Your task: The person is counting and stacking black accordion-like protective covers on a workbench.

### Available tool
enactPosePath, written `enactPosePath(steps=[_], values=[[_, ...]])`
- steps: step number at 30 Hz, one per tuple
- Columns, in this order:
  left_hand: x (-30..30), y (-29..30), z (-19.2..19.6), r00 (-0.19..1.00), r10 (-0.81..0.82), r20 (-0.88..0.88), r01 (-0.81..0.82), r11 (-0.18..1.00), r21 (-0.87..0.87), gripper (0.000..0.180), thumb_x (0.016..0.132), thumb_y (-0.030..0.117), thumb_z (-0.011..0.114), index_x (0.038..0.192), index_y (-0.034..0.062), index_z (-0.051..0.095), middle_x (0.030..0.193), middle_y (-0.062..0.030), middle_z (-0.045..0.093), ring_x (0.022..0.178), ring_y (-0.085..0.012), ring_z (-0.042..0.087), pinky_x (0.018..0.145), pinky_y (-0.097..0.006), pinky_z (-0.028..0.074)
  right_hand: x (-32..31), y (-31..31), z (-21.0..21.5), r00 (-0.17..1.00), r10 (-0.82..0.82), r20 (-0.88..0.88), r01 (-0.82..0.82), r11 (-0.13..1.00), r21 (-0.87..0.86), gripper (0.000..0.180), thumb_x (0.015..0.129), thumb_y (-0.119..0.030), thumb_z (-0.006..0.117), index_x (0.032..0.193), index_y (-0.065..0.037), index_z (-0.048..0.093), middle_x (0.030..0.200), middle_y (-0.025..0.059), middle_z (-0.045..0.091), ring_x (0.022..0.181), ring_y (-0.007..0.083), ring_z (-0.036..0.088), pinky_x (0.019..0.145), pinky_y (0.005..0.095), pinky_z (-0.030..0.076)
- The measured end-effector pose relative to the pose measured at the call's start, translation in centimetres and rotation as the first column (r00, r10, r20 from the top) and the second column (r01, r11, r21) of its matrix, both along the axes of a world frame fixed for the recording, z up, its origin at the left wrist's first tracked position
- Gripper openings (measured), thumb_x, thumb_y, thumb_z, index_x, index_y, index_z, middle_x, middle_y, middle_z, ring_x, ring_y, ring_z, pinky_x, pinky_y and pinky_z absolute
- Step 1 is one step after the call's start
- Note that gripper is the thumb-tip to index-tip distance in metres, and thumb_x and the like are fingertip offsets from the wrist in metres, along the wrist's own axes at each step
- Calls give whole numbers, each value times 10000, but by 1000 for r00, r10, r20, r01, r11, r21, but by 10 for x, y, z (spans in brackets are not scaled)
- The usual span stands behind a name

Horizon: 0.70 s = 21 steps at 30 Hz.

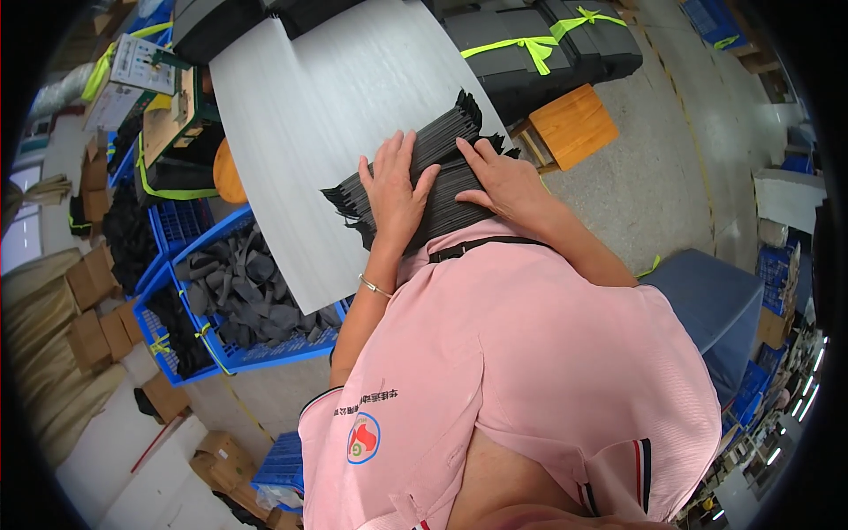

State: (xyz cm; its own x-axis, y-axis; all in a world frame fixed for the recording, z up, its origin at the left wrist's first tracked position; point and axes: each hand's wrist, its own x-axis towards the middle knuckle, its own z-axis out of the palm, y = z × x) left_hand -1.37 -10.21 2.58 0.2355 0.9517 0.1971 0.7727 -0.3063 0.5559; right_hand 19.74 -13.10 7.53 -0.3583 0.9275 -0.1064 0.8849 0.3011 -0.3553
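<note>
A thick stack of thin black flat pieces [433, 168] lies on the near edge of a grey table top [327, 115]. My left hand [395, 190] rests flat on top of the stack with its fingers spread. My right hand [502, 181] lies on the stack's right part, fingers stretched across the pieces. Both hands press down on the stack; neither lifts anything. My pink shirt hides the stack's near end.
Blue crates [256, 300] of loose black offcuts stand left of the table. A wooden stool [574, 124] sits at the right, black bundles tied with yellow-green straps [539, 44] lie beyond it, and cardboard boxes [93, 309] line the far left.
</note>
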Motion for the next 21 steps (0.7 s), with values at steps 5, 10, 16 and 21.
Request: enactPosePath(steps=[5,10,16,21], values=[[0,1,-5,999,26,-19,-25,999,25,531,998,317,628,1478,117,520,1505,-125,526,1420,-299,445,1227,-564,151,0,-2,-7,1000,17,-8,-16,996,84,759,918,-434,708,1481,-10,426,1217,143,528,925,294,696,726,381,571],[2,2,-4,999,41,-30,-40,999,25,466,1026,243,579,1474,128,522,1497,-106,536,1416,-288,452,1227,-560,160,3,-3,-16,995,29,-99,-7,976,219,616,877,-377,765,1323,-7,553,1334,184,536,813,306,713,696,394,573],[2,1,-4,998,42,-37,-41,999,28,463,1020,239,588,1465,124,528,1489,-104,542,1414,-286,454,1227,-564,165,4,-1,-9,998,-8,-59,15,994,112,521,920,-367,730,1296,-42,575,1565,191,392,890,324,712,749,400,577],[3,1,-4,998,46,-46,-45,998,33,471,1012,239,604,1462,118,531,1484,-104,547,1408,-288,461,1225,-564,167,1,-2,-9,1000,-7,-12,8,988,152,538,908,-385,733,1281,-38,562,1458,193,481,834,313,719,701,389,581]])
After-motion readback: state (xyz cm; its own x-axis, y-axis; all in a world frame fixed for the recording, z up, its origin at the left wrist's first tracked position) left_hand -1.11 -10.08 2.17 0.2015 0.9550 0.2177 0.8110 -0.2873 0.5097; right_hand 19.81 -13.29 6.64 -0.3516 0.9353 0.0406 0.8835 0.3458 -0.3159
